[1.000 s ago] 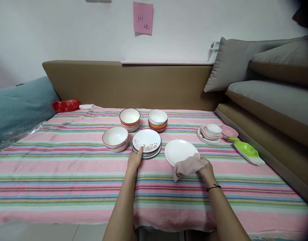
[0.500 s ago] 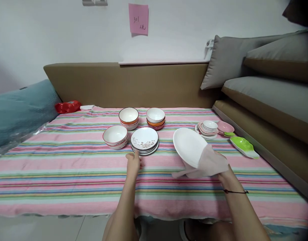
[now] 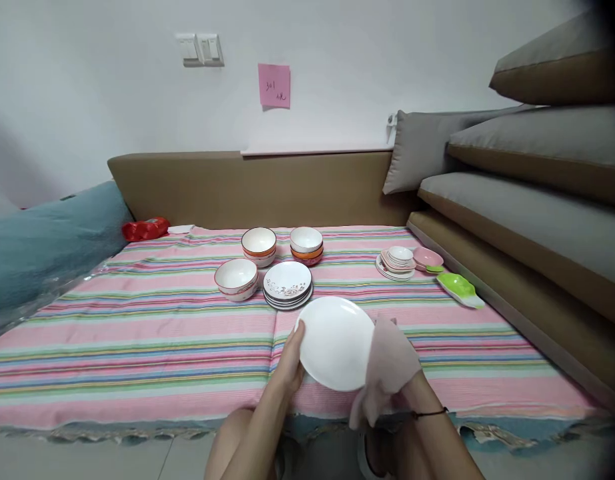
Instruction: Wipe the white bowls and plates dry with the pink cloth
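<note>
A plain white plate (image 3: 336, 343) is held tilted over the near part of the striped cloth (image 3: 152, 343). My left hand (image 3: 292, 357) grips its left rim, thumb on the upper face. Over the plate's right side lies a pale pink wiping cloth (image 3: 391, 357), draped across my right hand (image 3: 405, 373), whose fingers it hides. Just beyond the plate sits a stack of white plates with a brown flower pattern (image 3: 287, 281). To the left of that stack are white bowls with a red rim (image 3: 236, 277).
Farther back stand two bowl stacks, one with an orange band (image 3: 259, 243) and one topped by a white bowl (image 3: 306, 239). Small dishes (image 3: 398, 259), a pink bowl (image 3: 427, 259) and a green leaf-shaped dish (image 3: 459, 289) lie right, beside piled cushions (image 3: 527, 213).
The white plate has come nearer and to the left. My left hand has moved from beside the patterned stack onto its rim. The view has tilted up.
</note>
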Demonstrator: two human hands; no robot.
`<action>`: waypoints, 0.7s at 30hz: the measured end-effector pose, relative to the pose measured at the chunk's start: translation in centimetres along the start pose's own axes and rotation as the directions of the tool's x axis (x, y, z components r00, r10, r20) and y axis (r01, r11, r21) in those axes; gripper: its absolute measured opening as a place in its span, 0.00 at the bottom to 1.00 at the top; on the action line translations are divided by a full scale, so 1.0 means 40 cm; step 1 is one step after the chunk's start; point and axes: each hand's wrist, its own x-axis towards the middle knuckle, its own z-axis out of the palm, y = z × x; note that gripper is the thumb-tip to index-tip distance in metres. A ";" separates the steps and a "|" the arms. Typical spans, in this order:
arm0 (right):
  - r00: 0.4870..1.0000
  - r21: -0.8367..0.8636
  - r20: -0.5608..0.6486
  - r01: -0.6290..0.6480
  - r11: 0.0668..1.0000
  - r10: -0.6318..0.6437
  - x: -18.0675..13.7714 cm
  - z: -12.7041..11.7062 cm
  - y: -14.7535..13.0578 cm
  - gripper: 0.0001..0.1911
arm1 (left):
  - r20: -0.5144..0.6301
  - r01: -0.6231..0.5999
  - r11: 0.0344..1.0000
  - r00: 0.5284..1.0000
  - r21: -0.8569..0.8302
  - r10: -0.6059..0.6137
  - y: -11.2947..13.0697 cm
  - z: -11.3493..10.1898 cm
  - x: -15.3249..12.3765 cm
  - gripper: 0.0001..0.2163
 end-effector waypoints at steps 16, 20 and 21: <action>0.996 -0.684 0.018 0.073 0.726 -0.083 -0.011 -0.021 0.013 0.21 | -0.112 -0.135 0.934 0.977 0.332 0.181 -0.035 -0.035 0.180 0.29; 0.986 -0.780 0.163 0.101 0.618 0.045 -0.016 -0.047 -0.003 0.19 | -0.117 -0.116 0.930 0.979 0.350 0.167 -0.023 -0.030 0.184 0.29; 0.982 -0.741 0.178 0.088 0.665 0.069 -0.017 -0.050 -0.013 0.20 | -0.120 -0.120 0.931 0.978 0.344 0.170 -0.021 -0.030 0.185 0.29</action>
